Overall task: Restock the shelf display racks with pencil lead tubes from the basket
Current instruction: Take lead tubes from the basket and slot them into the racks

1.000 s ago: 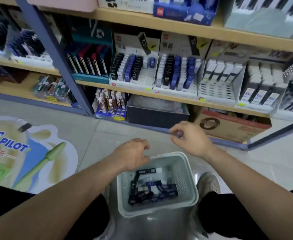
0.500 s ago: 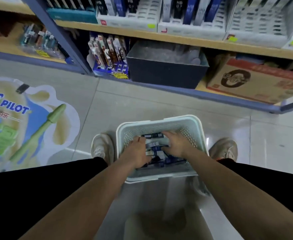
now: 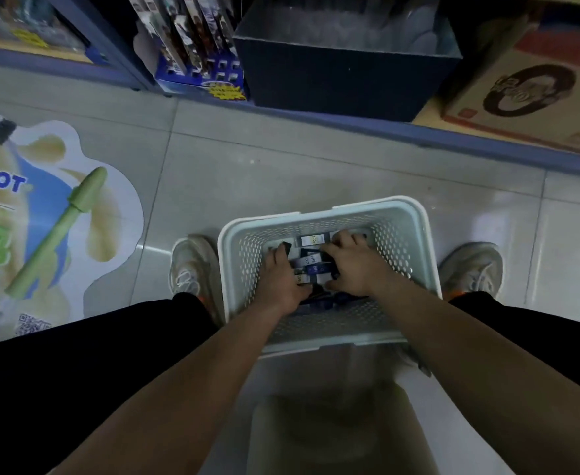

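A pale perforated basket (image 3: 422, 234) stands on the floor between my shoes. Several pencil lead tubes (image 3: 310, 265), dark blue, black and white-labelled, lie in a heap on its bottom. Both hands are down inside it. My left hand (image 3: 281, 282) has its fingers curled round dark tubes, and a black tube end sticks out above its fingertips. My right hand (image 3: 353, 265) lies over the right side of the heap, fingers bent over tubes and thumb tucked under them. The display racks are out of view.
The bottom shelf runs across the top: a dark open bin (image 3: 343, 73), a cardboard box (image 3: 528, 94) to its right, and a blue display of carded packs (image 3: 196, 49) to its left. A PILOT floor sticker (image 3: 41, 221) covers the tiles at left.
My view has tipped down from the racks to the floor. Both hands dropped from above the basket into it and closed over the tubes.
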Demonstrator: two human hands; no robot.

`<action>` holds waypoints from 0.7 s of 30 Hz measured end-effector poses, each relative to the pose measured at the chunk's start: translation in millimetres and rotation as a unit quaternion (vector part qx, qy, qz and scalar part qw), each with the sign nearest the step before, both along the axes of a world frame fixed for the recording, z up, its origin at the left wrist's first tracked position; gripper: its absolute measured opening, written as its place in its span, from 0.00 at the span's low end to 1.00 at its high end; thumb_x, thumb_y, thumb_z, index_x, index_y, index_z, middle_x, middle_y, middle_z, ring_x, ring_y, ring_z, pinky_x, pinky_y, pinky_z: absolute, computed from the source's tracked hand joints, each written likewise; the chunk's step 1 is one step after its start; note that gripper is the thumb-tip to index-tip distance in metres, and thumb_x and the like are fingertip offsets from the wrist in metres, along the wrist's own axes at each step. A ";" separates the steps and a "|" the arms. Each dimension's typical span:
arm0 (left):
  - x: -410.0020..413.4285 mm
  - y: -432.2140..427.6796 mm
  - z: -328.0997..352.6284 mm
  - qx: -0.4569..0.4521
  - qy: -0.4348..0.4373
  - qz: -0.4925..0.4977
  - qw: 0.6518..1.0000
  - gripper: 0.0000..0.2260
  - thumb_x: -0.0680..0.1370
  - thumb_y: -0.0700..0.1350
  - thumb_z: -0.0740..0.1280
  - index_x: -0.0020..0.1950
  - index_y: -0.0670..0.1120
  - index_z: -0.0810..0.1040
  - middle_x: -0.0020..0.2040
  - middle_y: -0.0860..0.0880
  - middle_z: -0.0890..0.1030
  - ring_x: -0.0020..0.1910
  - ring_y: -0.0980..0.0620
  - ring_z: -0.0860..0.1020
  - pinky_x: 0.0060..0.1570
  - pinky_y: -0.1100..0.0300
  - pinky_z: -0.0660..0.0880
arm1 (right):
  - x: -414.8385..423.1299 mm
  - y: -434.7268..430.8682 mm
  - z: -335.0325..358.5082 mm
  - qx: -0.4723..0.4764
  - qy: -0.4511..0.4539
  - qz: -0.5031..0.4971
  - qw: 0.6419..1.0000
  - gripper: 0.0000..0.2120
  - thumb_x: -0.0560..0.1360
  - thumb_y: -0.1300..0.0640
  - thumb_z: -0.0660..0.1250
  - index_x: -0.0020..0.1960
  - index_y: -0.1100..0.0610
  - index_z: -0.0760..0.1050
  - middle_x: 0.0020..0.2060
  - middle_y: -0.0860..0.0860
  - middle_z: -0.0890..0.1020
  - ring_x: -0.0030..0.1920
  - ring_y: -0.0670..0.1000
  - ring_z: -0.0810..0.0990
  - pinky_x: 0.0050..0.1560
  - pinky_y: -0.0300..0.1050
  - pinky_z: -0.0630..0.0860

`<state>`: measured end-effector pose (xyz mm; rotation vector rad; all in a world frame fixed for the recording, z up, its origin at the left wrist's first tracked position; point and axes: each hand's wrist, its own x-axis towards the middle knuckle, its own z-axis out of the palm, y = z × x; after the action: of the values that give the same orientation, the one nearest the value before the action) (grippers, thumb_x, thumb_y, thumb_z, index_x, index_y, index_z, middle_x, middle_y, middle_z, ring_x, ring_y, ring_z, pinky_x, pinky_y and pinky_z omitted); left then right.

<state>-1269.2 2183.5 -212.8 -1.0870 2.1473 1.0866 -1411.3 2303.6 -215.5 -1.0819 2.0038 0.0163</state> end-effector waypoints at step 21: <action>-8.2 -2.4 -0.4 0.022 -0.078 -0.158 0.984 0.46 0.65 0.57 0.80 0.78 0.50 0.61 0.70 0.46 0.63 0.70 0.43 0.62 0.71 0.49 0.64 | 11.3 9.0 -0.4 -0.015 0.096 0.017 0.995 0.47 0.70 0.41 0.73 0.80 0.53 0.52 0.74 0.55 0.57 0.73 0.59 0.56 0.73 0.58 0.61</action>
<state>-1277.4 2181.0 -213.2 -0.7513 2.0717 0.8680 -1399.9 2312.6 -215.9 -1.1710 2.1620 0.1127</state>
